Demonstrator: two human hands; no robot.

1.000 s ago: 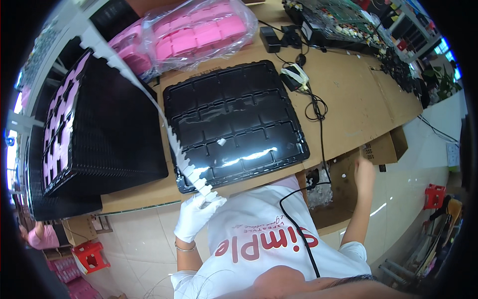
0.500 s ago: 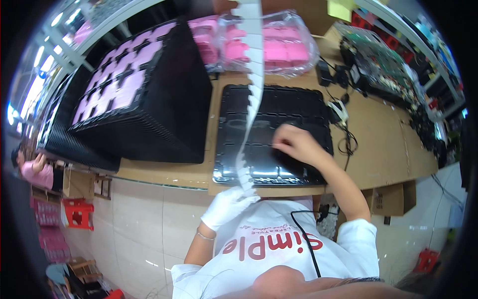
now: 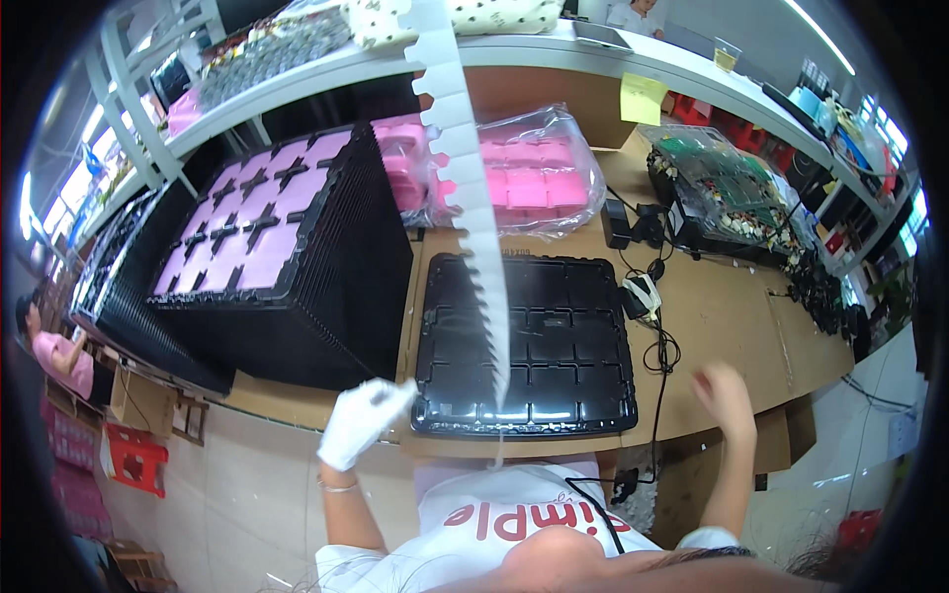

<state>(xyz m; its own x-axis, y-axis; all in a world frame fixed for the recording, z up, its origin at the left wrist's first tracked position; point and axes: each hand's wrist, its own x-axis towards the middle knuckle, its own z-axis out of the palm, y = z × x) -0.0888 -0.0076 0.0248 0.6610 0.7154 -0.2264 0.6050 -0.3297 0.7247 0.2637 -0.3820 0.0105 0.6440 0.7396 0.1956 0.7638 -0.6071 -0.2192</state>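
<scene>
A black plastic tray (image 3: 568, 374) with shallow rectangular compartments lies on the cardboard-covered table in front of me. My left hand (image 3: 358, 423), in a white glove, is beside the tray's near left corner, its fingers drawn together; whatever may be in them is hidden. My bare right hand (image 3: 725, 397) is raised right of the tray, apart from it and smeared by motion. A long white strip (image 3: 465, 188) with a notched edge hangs down the middle of the view, crossing in front of the tray.
At left rises a tall stack of black trays (image 3: 361, 267) topped with pink pieces. Behind the tray is a clear plastic bag of pink foam-like pieces (image 3: 539, 188). Black cables (image 3: 662, 348) and a bin of circuit boards (image 3: 732, 188) lie at right. A white shelf (image 3: 563, 47) spans the back.
My right hand has moved off the tray to the right. My left hand has shifted left, away from the strip's lower end. The view has tilted up, showing more of the shelf.
</scene>
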